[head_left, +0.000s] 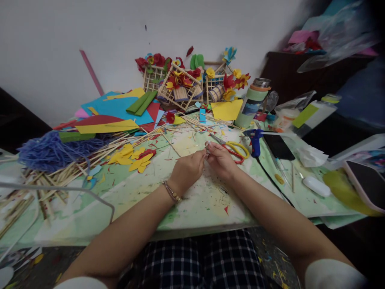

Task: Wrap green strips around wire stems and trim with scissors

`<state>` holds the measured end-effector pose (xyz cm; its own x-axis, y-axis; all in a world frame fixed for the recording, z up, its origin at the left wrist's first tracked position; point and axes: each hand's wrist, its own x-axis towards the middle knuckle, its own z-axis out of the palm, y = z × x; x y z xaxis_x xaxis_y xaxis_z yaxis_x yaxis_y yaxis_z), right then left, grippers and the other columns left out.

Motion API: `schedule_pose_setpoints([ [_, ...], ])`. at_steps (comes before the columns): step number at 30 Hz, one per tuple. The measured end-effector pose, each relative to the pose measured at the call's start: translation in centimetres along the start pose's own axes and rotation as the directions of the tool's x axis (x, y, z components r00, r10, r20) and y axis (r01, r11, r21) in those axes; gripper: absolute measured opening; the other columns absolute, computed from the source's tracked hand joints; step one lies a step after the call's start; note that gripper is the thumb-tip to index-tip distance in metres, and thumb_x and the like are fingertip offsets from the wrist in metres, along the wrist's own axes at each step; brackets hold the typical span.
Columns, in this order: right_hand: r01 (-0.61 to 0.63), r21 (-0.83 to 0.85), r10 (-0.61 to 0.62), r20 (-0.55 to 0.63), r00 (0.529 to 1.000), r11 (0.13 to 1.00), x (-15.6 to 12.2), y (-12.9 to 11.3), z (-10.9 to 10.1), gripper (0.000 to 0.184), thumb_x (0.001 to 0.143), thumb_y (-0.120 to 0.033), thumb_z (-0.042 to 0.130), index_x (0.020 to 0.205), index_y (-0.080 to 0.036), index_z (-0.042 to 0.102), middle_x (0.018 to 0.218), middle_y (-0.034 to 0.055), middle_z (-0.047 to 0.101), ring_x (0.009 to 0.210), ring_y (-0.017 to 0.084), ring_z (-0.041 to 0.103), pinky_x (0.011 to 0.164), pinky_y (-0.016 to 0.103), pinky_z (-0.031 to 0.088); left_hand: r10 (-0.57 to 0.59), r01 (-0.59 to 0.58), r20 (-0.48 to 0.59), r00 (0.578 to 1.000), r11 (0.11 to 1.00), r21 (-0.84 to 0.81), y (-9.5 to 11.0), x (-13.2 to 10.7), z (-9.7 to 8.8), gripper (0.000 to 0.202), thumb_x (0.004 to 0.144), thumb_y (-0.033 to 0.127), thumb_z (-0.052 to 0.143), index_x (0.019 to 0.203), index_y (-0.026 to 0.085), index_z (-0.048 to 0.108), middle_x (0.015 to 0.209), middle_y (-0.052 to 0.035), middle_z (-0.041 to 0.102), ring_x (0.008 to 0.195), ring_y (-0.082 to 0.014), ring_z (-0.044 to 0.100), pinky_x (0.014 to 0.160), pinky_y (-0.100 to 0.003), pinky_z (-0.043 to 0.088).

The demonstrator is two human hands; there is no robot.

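Observation:
Over the middle of the table, my left hand (189,168) and my right hand (220,160) meet at the fingertips. Both are closed in a pinch around something small that the fingers hide. A beaded bracelet (172,192) circles my left wrist. Just beyond my right hand lie scissors (237,150) with yellow and red handles. A blue glue gun (255,142) stands to the right of them, its cord running toward the table's front edge. Yellow petal-shaped cutouts (132,156) and a few red ones lie to the left of my hands.
Blue yarn (60,150) and thin wooden sticks (57,184) cover the left side. Coloured sheets (117,108) lie behind. Stick frames with flowers (180,84) lean at the wall. A green bottle (252,102), a black phone (278,145) and a white case (316,186) are on the right.

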<state>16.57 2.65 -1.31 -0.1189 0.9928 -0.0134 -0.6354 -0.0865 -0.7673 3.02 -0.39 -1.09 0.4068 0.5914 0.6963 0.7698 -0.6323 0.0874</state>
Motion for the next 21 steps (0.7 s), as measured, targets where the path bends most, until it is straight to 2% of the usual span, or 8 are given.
schedule_pose_setpoints([
  [6, -0.020, -0.008, 0.019, -0.053, 0.998, 1.000, 0.1, 0.1, 0.1, 0.019, 0.058, -0.021, 0.079, 0.068, -0.018, 0.063, 0.064, -0.0041, 0.055, 0.058, 0.007, 0.046, 0.058, 0.021, 0.040, 0.017, -0.027, 0.187, 0.982, 0.998, 0.051, 0.4, 0.3, -0.3, 0.034, 0.093, 0.019, 0.032, 0.108, 0.006, 0.060, 0.073, -0.0133, 0.066, 0.059, -0.0187, 0.063, 0.052, -0.026, 0.044],
  [9, 0.001, -0.017, -0.001, 0.003, 1.000, 1.000, 0.2, -0.3, -0.1, 0.021, 0.058, -0.024, 0.080, 0.069, -0.018, 0.063, 0.065, -0.0042, 0.054, 0.059, 0.007, 0.045, 0.058, 0.021, 0.040, -0.145, 0.178, 0.173, 0.974, 0.966, -0.189, 0.6, 0.5, -0.4, 0.029, 0.092, 0.024, 0.040, 0.109, 0.011, 0.059, 0.076, -0.0102, 0.068, 0.065, -0.0178, 0.065, 0.059, -0.026, 0.047],
  [10, 0.012, -0.023, -0.012, 0.021, 1.000, 1.000, 0.2, -0.5, -0.2, 0.021, 0.059, -0.025, 0.080, 0.069, -0.018, 0.062, 0.065, -0.0043, 0.054, 0.059, 0.007, 0.045, 0.058, 0.021, 0.040, -0.226, 0.285, 0.201, 0.953, 0.895, -0.344, 0.6, 0.6, -0.3, 0.028, 0.091, 0.027, 0.042, 0.110, 0.012, 0.059, 0.075, -0.0082, 0.068, 0.065, -0.0170, 0.065, 0.061, -0.026, 0.048],
  [12, 0.035, -0.041, -0.033, 0.047, 0.998, 0.999, 0.3, -0.9, -0.3, 0.022, 0.060, -0.026, 0.080, 0.070, -0.019, 0.062, 0.067, -0.0043, 0.054, 0.060, 0.007, 0.045, 0.059, 0.021, 0.040, -0.330, 0.485, 0.356, 0.874, 0.593, -0.642, 0.4, 0.8, -0.2, 0.029, 0.091, 0.032, 0.044, 0.109, 0.014, 0.058, 0.071, -0.0053, 0.068, 0.061, -0.0146, 0.065, 0.060, -0.025, 0.050],
  [14, 0.041, -0.059, -0.037, 0.076, 0.996, 0.997, 0.3, -1.2, -0.4, 0.024, 0.060, -0.027, 0.080, 0.070, -0.019, 0.061, 0.065, -0.0045, 0.052, 0.059, 0.007, 0.044, 0.058, 0.022, 0.040, -0.298, 0.598, 0.529, 0.794, 0.228, -0.768, 0.1, 1.2, 0.0, 0.030, 0.089, 0.036, 0.048, 0.101, 0.012, 0.060, 0.069, -0.0048, 0.067, 0.056, -0.0120, 0.063, 0.056, -0.023, 0.050],
  [16, 0.034, -0.074, -0.026, 0.108, 0.994, 0.997, 0.3, -1.4, -0.4, 0.025, 0.059, -0.029, 0.080, 0.069, -0.018, 0.060, 0.061, -0.0049, 0.049, 0.057, 0.008, 0.041, 0.055, 0.022, 0.038, -0.233, 0.634, 0.614, 0.754, 0.013, -0.773, -0.2, 1.5, 0.0, 0.027, 0.084, 0.037, 0.056, 0.089, 0.012, 0.063, 0.065, -0.0038, 0.066, 0.051, -0.0091, 0.059, 0.052, -0.020, 0.047],
  [18, 0.034, -0.090, -0.023, 0.125, 0.992, 0.995, 0.2, -1.6, -0.4, 0.025, 0.060, -0.030, 0.079, 0.068, -0.018, 0.060, 0.060, -0.0049, 0.046, 0.055, 0.008, 0.039, 0.053, 0.023, 0.036, -0.219, 0.635, 0.628, 0.746, -0.047, -0.771, -0.3, 1.7, -0.1, 0.023, 0.078, 0.035, 0.064, 0.080, 0.012, 0.064, 0.060, -0.0015, 0.064, 0.045, -0.0064, 0.054, 0.047, -0.018, 0.044],
  [21, 0.077, -0.105, -0.066, 0.100, 0.993, 0.992, 0.1, -1.6, -0.5, 0.022, 0.060, -0.027, 0.079, 0.067, -0.018, 0.061, 0.064, -0.0040, 0.049, 0.057, 0.007, 0.041, 0.055, 0.022, 0.036, -0.240, 0.634, 0.613, 0.753, 0.012, -0.773, -0.2, 1.9, -0.2, 0.023, 0.073, 0.034, 0.068, 0.073, 0.012, 0.063, 0.057, -0.0011, 0.063, 0.044, -0.0065, 0.053, 0.046, -0.018, 0.044],
])
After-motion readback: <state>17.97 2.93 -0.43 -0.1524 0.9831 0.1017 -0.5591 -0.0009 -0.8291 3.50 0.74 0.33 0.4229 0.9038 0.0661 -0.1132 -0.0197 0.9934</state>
